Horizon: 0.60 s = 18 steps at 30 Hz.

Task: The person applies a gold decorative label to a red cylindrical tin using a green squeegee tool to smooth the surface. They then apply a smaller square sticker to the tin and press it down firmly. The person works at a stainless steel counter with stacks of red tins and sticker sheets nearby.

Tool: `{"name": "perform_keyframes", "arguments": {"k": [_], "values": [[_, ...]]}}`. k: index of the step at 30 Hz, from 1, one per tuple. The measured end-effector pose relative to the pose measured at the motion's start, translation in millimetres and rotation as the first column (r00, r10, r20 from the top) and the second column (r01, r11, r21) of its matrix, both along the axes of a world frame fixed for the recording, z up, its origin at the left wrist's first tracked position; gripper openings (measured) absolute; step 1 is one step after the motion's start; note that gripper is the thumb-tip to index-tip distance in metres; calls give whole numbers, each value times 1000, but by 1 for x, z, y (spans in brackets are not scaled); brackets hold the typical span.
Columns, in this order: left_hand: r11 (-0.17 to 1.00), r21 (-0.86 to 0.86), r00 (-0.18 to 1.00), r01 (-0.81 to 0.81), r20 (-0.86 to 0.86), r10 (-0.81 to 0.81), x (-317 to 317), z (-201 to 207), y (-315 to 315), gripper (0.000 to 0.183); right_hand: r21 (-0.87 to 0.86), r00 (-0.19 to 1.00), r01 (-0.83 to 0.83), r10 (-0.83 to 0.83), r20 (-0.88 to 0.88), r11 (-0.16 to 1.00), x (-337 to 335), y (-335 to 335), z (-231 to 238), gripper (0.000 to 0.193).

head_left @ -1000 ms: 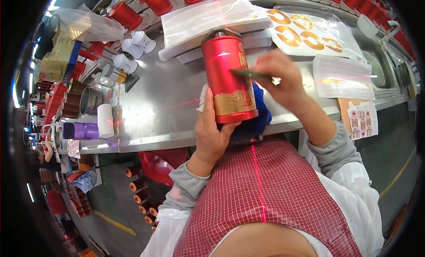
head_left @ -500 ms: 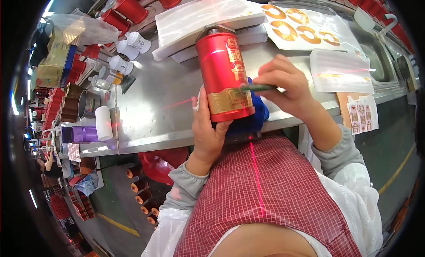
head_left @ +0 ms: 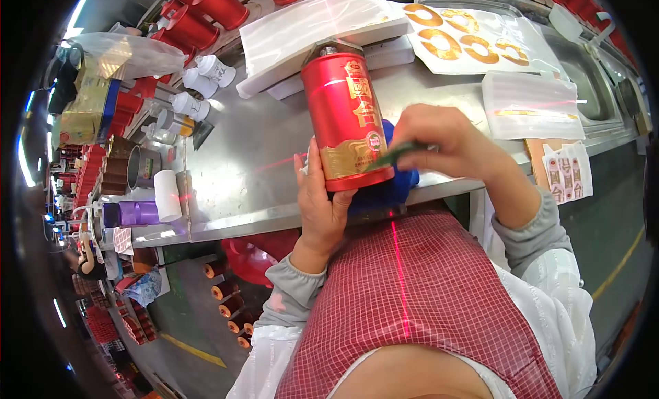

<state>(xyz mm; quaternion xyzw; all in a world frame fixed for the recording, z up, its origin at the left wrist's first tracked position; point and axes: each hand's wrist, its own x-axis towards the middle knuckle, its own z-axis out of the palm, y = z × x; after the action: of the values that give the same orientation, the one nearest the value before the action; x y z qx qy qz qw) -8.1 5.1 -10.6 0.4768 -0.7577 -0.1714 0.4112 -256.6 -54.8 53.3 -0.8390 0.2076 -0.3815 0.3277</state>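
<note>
A shiny red bottle (head_left: 335, 114) lies tilted over the bench, its neck pointing away from me and its base close by. Gold lettering runs along its side, and a gold decorative band (head_left: 343, 160) wraps the lower part. My left hand (head_left: 321, 205) is closed around the bottle near its base, and a bit of white material shows by the fingers. In my right hand (head_left: 449, 139) is a flat dark green scraper-like tool (head_left: 398, 154), its tip at the band's lower right. Something blue (head_left: 406, 186) sits under the bottle, partly hidden.
Behind the bottle lie white sheets (head_left: 309, 31). Gold curved decals on a sheet (head_left: 525, 45) and a stack of translucent sheets (head_left: 532, 110) are at right, near a sink (head_left: 590, 90). White small bottles (head_left: 189, 105), a paper roll (head_left: 167, 195) and a purple container (head_left: 134, 213) stand left.
The tool in my right hand has moved down toward the bottle's base and now tilts. A small round emblem on the bottle has come into view. My left hand keeps its hold.
</note>
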Motion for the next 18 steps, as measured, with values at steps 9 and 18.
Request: {"name": "perform_keyframes", "arguments": {"k": [9, 18], "values": [[1000, 5, 1000, -11, 19, 11, -1, -2, 1, 86, 120, 979, 138, -117, -166, 983, 14, -12, 20, 20], [961, -275, 993, -29, 106, 60, -9, 8, 10, 66, 264, 971, 235, -213, -110, 935, 7, -11, 15, 22]]}}
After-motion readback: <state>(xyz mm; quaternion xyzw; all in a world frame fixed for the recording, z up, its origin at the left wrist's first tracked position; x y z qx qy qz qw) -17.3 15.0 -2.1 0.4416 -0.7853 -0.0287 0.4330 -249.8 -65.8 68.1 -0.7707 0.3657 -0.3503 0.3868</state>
